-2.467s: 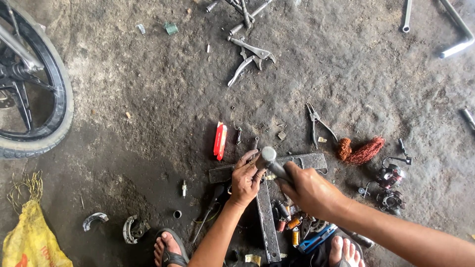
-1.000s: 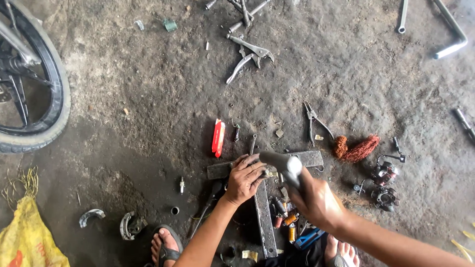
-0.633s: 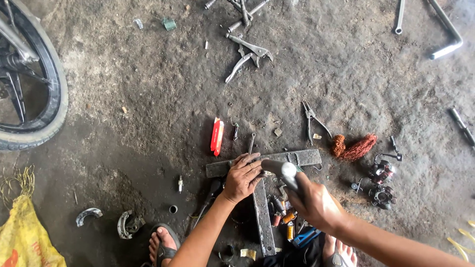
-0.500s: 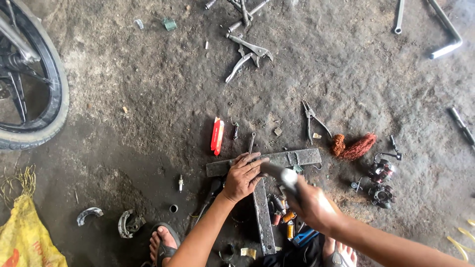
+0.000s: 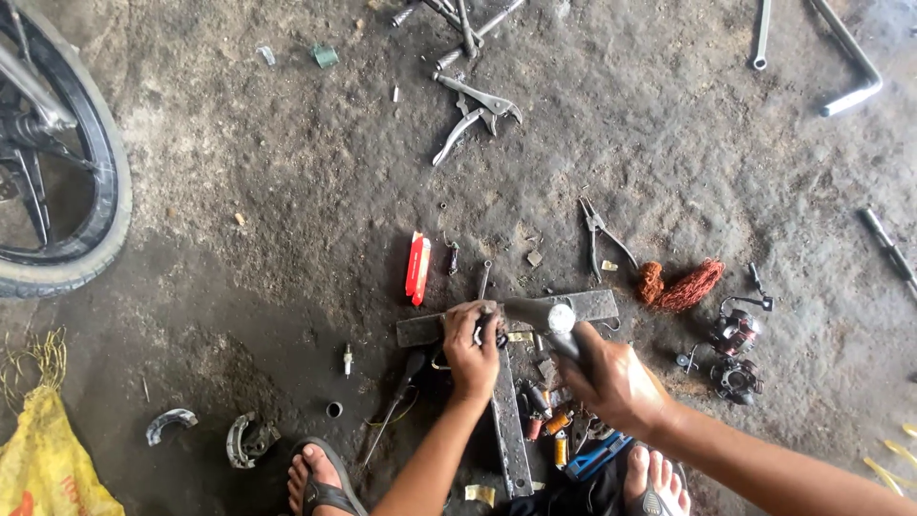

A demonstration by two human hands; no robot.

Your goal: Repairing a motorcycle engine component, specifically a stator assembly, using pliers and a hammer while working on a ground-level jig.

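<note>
Hammer (image 5: 546, 315) lower than half second back, head now just at 3 o'clock of left hand (image 5: 472, 350). Left hand pinches small part on flat steel bar (image 5: 420, 330). Right hand (image 5: 611, 380) fisted round handle. Red box (image 5: 417, 268) at 11 o'clock.

Person's body as seen from the head-worn camera. Two bare forearms enter from the near edge, with no sleeve, glove, watch or ring visible on either. Left hand (image 5: 472, 352) and right hand (image 5: 616, 384) are uncovered. Both feet wear open flip-flop sandals with dark straps: left foot (image 5: 320, 480) at near centre-left, right foot (image 5: 656, 483) at near right, toes exposed.
</note>
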